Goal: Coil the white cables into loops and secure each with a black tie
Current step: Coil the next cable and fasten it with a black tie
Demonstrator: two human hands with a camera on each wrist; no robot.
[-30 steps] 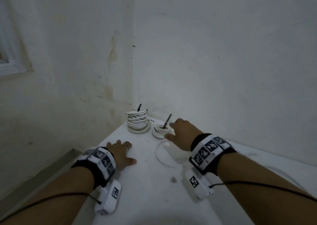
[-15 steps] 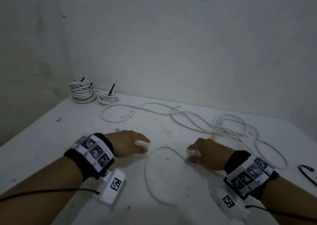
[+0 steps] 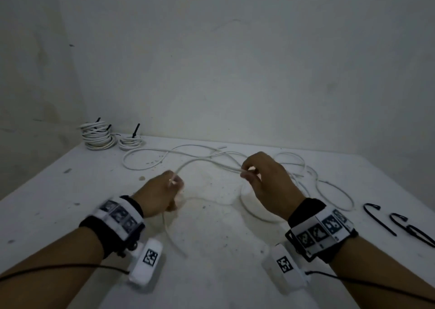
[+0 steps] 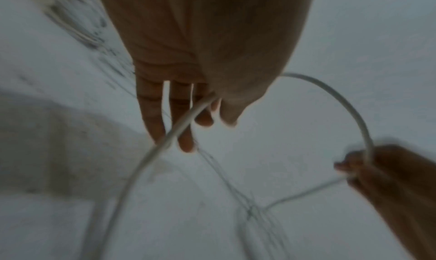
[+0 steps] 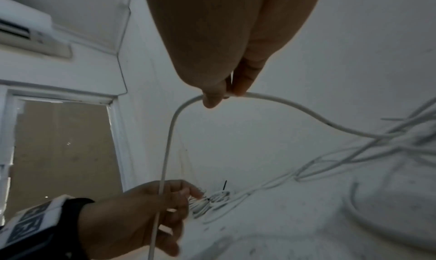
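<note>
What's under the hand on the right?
Under the right hand, a loop of white cable lies on the table. The hand and wrist hide part of that loop.

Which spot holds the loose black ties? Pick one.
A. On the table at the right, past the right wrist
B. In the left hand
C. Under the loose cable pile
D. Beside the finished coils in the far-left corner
A: the loose black ties lie on the white table to the right of the right hand, apart from the cable.
</note>
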